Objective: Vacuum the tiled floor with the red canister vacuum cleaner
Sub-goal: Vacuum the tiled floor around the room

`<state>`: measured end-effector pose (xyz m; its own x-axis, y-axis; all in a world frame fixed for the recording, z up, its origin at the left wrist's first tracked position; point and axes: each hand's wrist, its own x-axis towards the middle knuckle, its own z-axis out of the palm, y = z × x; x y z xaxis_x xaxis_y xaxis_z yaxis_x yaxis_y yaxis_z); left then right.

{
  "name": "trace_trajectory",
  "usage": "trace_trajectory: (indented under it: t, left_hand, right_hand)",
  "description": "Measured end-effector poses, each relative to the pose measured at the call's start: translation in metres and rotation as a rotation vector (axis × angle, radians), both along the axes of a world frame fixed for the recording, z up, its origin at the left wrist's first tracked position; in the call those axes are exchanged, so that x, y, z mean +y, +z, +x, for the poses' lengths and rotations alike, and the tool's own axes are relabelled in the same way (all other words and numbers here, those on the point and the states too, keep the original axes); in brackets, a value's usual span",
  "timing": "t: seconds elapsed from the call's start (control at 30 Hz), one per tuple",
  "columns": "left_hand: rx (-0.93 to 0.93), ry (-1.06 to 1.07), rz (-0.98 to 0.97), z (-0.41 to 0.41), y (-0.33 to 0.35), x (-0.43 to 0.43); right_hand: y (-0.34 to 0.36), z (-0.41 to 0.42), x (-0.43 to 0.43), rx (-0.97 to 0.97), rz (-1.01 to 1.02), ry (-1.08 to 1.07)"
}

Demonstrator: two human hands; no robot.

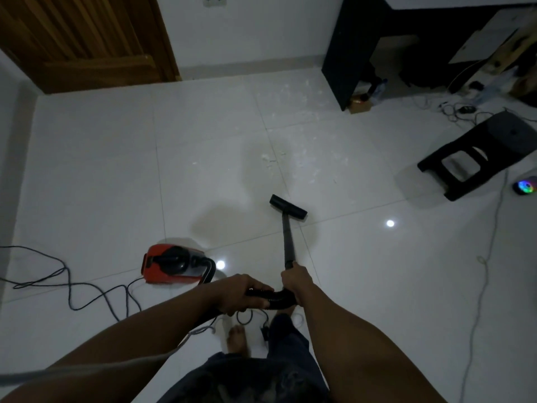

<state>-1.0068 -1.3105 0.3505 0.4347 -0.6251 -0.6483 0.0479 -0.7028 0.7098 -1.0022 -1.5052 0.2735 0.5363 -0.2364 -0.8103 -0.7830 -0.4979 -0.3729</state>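
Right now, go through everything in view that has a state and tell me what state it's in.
left hand, fingers curled round the hose.
right hand, gripping the wand at its upper end.
floor nozzle, down on the tiles.
red canister vacuum, upright on the tiles, hose attached.
power cord, lying in loose loops.
white debris, scattered ahead of the nozzle, not yet vacuumed.
wooden door, shut.
small round light, glowing multicoloured.

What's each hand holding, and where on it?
Right hand grips the black vacuum wand at its top end; left hand grips the black ribbed hose beside it.
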Motion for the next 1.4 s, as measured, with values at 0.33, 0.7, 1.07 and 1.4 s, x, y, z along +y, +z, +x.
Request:
trace_trajectory:
  t: [0.33,0.7,1.07,1.4]
  left_hand:
    - [0.017,0.001,-0.045,-0.045,-0.014,0.012]
    - [-0.008,-0.029,-0.010,-0.053,-0.033,-0.009]
    - [0.196,0.037,0.061,-0.046,-0.065,-0.056]
    - [0.156,0.123,0.063,0.014,-0.058,-0.132]
  right_hand:
    - [-0.023,-0.045,0.012,0.043,0.018,-0.038]
    - [-0.068,-0.065,-0.003,0.077,0.175,-0.195]
    - [-0.157,-0.061,-0.050,0.134,0.109,0.005]
    - [-0.073,0.038,-0.114,0.104,0.110,0.156]
